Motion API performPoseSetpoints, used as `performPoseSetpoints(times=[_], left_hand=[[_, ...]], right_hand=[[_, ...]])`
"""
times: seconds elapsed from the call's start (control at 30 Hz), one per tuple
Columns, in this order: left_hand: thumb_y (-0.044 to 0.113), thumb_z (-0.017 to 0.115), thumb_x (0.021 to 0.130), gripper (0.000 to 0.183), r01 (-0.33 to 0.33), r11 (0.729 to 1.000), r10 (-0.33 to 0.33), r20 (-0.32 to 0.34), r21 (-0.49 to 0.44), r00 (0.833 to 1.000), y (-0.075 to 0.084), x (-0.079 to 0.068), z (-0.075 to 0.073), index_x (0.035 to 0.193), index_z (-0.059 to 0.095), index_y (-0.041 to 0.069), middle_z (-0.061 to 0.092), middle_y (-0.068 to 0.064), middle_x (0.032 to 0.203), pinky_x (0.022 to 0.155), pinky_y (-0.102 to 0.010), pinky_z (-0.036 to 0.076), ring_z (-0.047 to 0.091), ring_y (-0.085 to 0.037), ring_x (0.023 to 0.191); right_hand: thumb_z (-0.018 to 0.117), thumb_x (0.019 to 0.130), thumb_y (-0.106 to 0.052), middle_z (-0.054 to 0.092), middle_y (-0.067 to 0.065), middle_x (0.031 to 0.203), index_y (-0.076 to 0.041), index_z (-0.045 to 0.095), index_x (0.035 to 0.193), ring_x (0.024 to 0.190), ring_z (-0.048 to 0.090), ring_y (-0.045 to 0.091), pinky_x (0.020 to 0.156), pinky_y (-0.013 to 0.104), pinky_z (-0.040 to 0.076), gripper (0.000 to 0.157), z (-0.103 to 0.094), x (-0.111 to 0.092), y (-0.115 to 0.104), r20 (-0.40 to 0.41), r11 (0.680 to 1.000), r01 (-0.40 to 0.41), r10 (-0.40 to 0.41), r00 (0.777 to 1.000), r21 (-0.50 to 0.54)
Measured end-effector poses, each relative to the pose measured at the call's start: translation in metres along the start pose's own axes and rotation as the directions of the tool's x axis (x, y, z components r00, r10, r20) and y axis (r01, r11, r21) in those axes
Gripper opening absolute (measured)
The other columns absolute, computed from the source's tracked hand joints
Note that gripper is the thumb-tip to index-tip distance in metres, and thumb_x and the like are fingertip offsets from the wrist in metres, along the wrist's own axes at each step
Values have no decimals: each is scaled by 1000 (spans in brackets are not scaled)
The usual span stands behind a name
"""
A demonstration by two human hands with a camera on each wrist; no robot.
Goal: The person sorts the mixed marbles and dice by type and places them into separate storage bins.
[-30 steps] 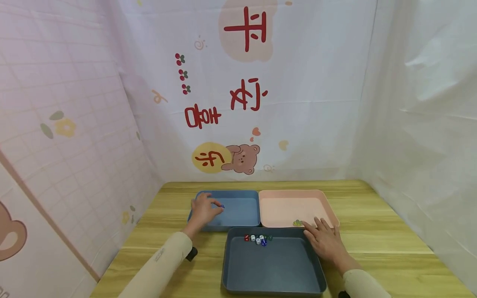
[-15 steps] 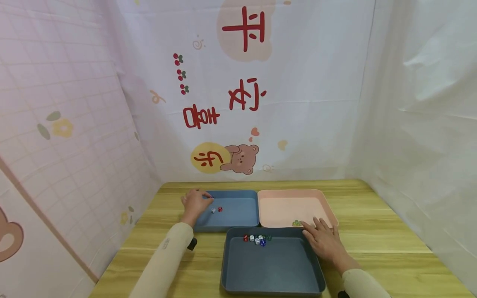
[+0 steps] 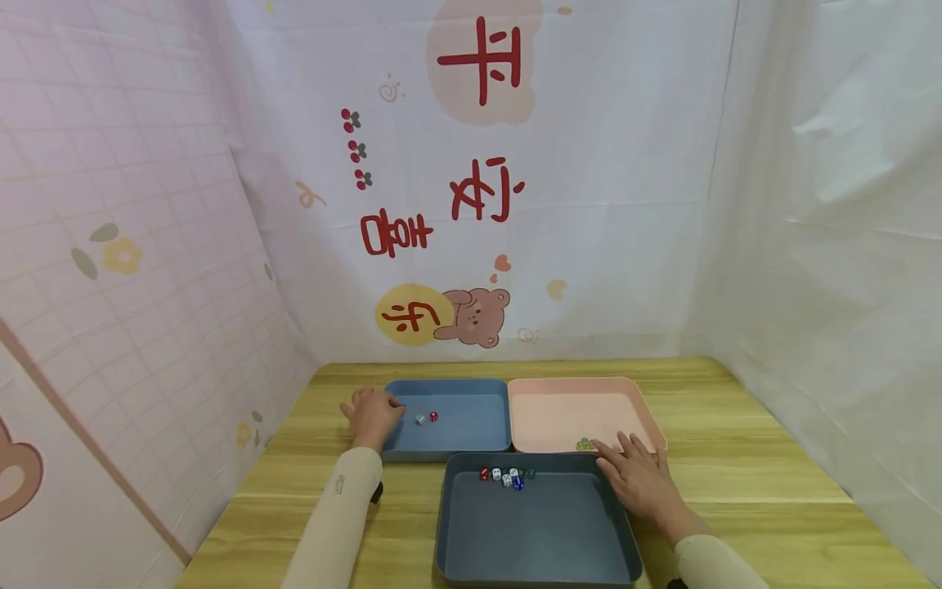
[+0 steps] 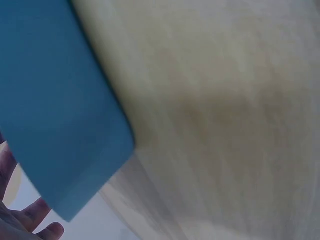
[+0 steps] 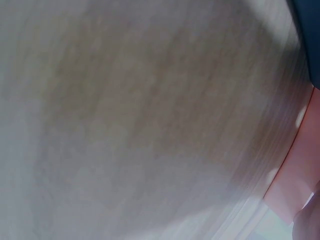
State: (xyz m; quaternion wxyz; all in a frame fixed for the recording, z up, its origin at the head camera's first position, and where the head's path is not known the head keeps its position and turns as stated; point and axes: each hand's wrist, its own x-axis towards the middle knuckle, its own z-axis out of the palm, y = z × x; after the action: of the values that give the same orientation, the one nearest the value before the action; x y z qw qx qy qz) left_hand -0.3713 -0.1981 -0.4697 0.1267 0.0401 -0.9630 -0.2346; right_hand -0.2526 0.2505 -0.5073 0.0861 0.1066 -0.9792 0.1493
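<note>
My left hand is over the left side of the blue tray, thumb and forefinger pinching what looks like a small blue die, mostly hidden. In that tray lie a white die and a red die. In the left wrist view, fingers of the left hand show beyond the blue tray wall. My right hand rests, fingers extended, at the near rim of the pink tray; small green-yellow pieces lie by its fingertips.
A dark grey tray stands nearest, with several red, white, blue and green dice along its far side, including a red die. All trays sit on a wooden table. A printed curtain closes off the back and sides.
The left hand has moved left across the blue tray toward its left rim, uncovering the white and red dice. The right hand has stayed in place.
</note>
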Motion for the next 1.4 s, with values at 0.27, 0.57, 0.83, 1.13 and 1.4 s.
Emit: performPoseSetpoints(times=[0.27, 0.57, 0.83, 1.13, 1.4], left_hand=[[28, 71, 92, 28, -4, 1000, 3, -26, -15, 1000, -2, -1, 3, 109, 76, 6, 52, -29, 133, 107, -75, 1, 29, -50, 136], [26, 70, 94, 26, -27, 999, 26, -43, -24, 999, -4, -1, 0, 110, 75, 6, 53, -28, 132, 107, -75, 2, 29, -51, 135], [28, 71, 93, 29, -87, 995, 84, -59, -52, 995, -1, 0, -3, 112, 75, 7, 54, -24, 131, 106, -74, 7, 34, -47, 132], [28, 73, 91, 28, -145, 977, 142, -27, -159, 989, 18, -1, -12, 111, 76, 9, 48, -25, 142, 108, -69, 9, 32, -43, 137], [28, 74, 90, 26, -226, 952, 231, 2, -207, 973, 31, -15, -8, 111, 76, 12, 45, -23, 144, 110, -65, 11, 31, -44, 137]], right_hand=[[43, 106, -40, 40, 28, 149, -15, 55, 144, 138, 31, 51, 104, 78, 14, 46, -1, 1, -1, -3, 1000, 6, -6, 1000, -13], [42, 106, -40, 40, 28, 149, -15, 56, 143, 139, 31, 51, 104, 77, 14, 47, 0, 0, -1, 1, 1000, 3, -3, 1000, -14], [43, 106, -40, 40, 28, 149, -15, 56, 143, 138, 31, 51, 104, 77, 14, 46, 0, -1, -2, -6, 1000, 3, -3, 1000, -15], [43, 106, -39, 41, 29, 148, -14, 56, 143, 138, 31, 52, 103, 78, 15, 46, -2, 0, -3, -12, 1000, 10, -10, 1000, -8], [45, 106, -37, 42, 30, 147, -13, 57, 142, 137, 33, 53, 103, 77, 15, 45, -2, 0, -3, -27, 1000, 17, -18, 999, -16]])
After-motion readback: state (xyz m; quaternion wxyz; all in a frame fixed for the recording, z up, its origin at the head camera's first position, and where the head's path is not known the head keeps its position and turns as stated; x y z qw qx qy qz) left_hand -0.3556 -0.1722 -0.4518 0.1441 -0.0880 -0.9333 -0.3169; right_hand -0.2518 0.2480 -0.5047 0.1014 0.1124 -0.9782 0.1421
